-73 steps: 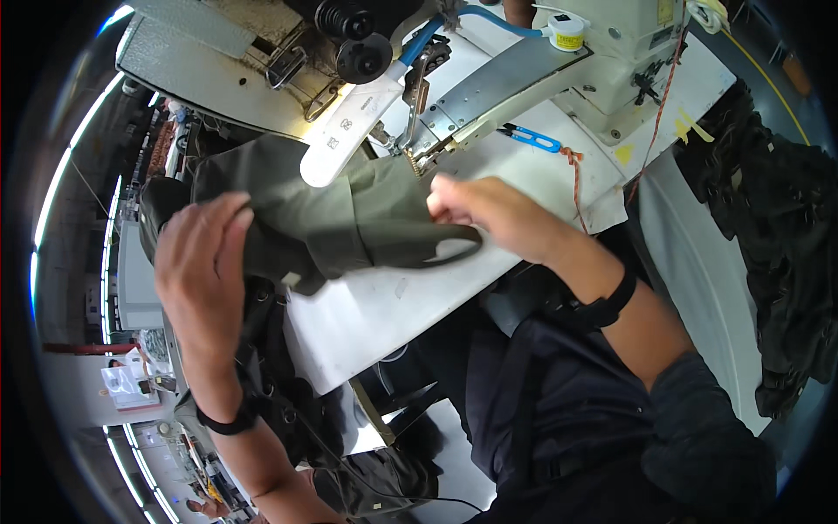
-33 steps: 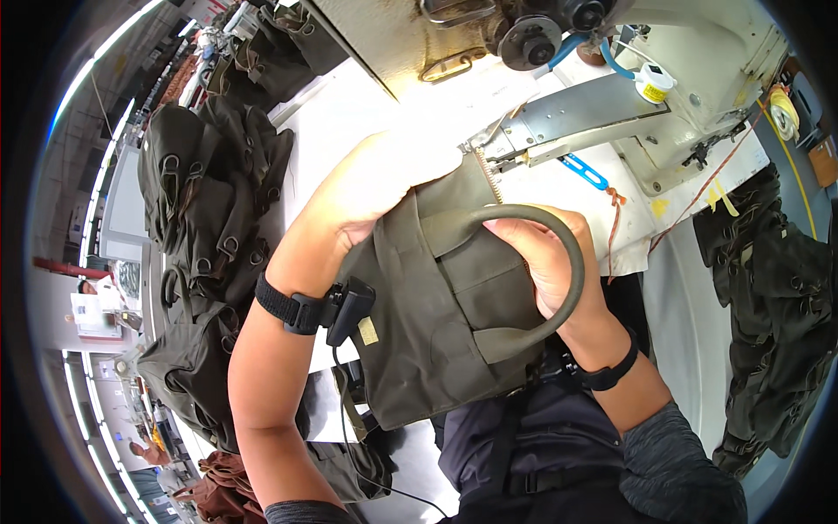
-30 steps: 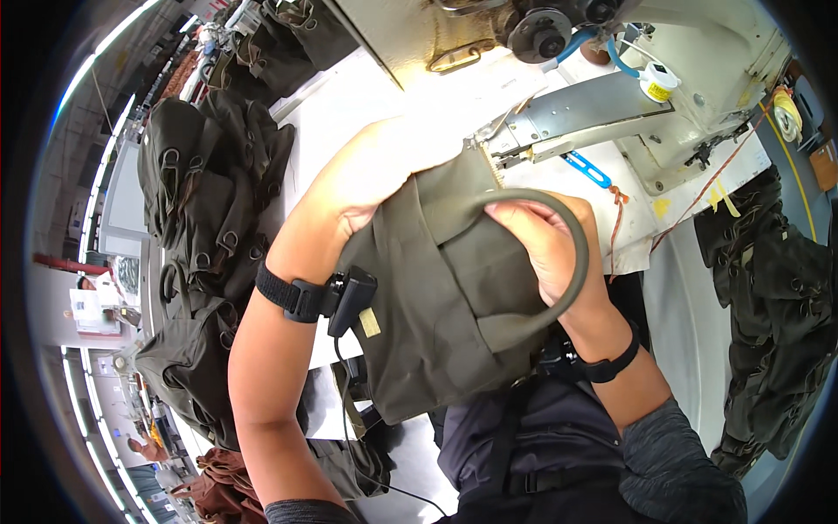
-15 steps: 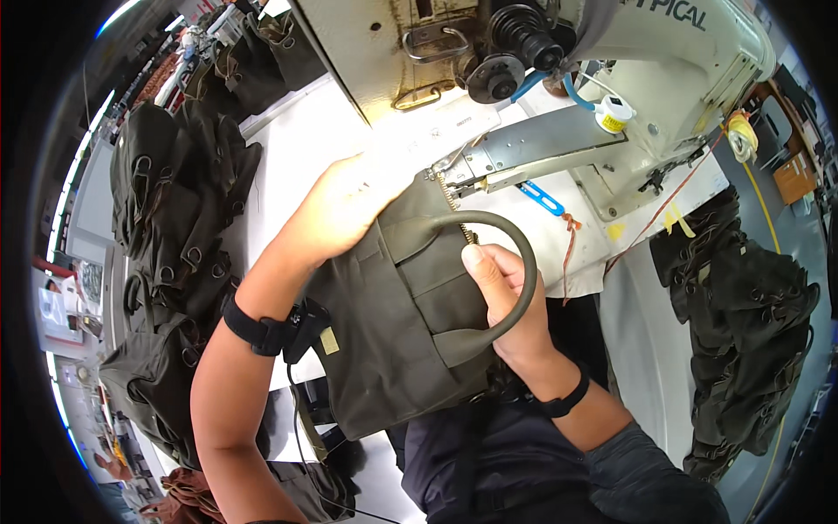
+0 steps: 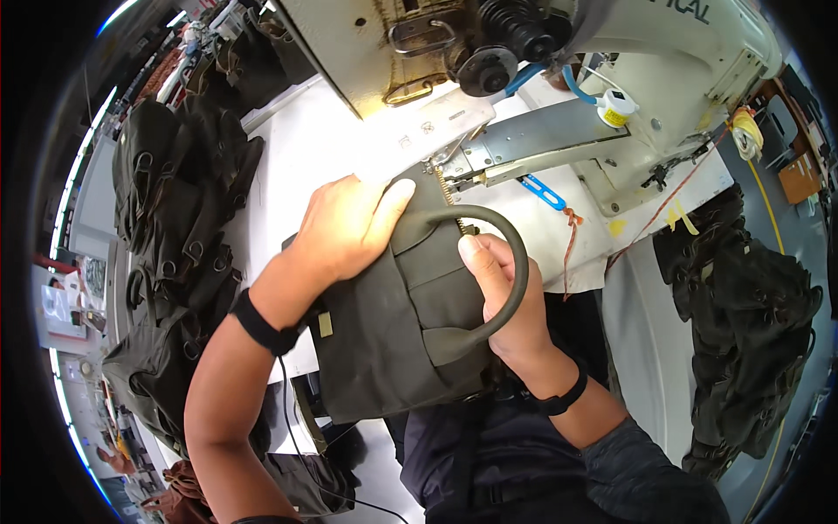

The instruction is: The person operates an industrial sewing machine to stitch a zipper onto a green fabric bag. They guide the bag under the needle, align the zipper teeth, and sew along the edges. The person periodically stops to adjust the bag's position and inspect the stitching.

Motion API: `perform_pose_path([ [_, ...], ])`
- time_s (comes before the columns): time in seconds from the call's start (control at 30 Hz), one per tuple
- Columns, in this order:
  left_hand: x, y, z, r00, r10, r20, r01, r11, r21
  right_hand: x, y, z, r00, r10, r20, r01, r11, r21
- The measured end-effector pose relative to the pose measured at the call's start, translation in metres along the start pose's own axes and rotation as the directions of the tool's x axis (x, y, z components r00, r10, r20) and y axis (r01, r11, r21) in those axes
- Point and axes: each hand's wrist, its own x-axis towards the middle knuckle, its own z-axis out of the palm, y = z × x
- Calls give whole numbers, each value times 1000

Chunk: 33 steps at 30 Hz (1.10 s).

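A dark olive bag with a rounded handle lies tilted before the sewing machine, its upper end at the needle area. A metal-toothed zipper runs along its far right edge, up to the machine's narrow arm. My left hand is closed on the bag's upper left part, thumb stretched along the fabric; its fingertips are hidden. My right hand reaches inside the handle loop and pinches the bag's edge beside the zipper, thumb on top. Each wrist wears a black band.
The sewing machine's head hangs over the white table. A blue tool with an orange cord lies under the machine arm. Piles of dark bags stand at left, and more dark bags hang at right. A black cable trails below my left wrist.
My left hand has moved down and back from the needle area onto the bag. The bag's lower end has shifted slightly up and left. My right hand keeps its hold.
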Motion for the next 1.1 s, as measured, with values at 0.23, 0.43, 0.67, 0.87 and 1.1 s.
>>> perform_pose_path([
  [0.23, 11, -34, 14, 979, 168, -114, -202, 857, -473, -9, -16, 11, 999, 33, -29, -32, 999, 37],
  [0.43, 19, -29, 6, 987, 157, -40, -162, 930, -331, -7, -4, 13, 992, -103, -76, 106, 993, 42],
  [0.67, 14, -23, 4, 996, 88, 11, -80, 941, -329, -7, -14, 7, 993, -119, -22, 111, 967, -227],
  [0.87, 14, -20, -2, 995, 47, 92, -15, 945, -326, -5, 5, 0, 994, -110, -17, 102, 966, -238],
  [1.1, 9, -14, 0, 1000, 25, -8, -26, 943, -331, -6, -3, 6, 996, -75, -53, 68, 991, -115],
])
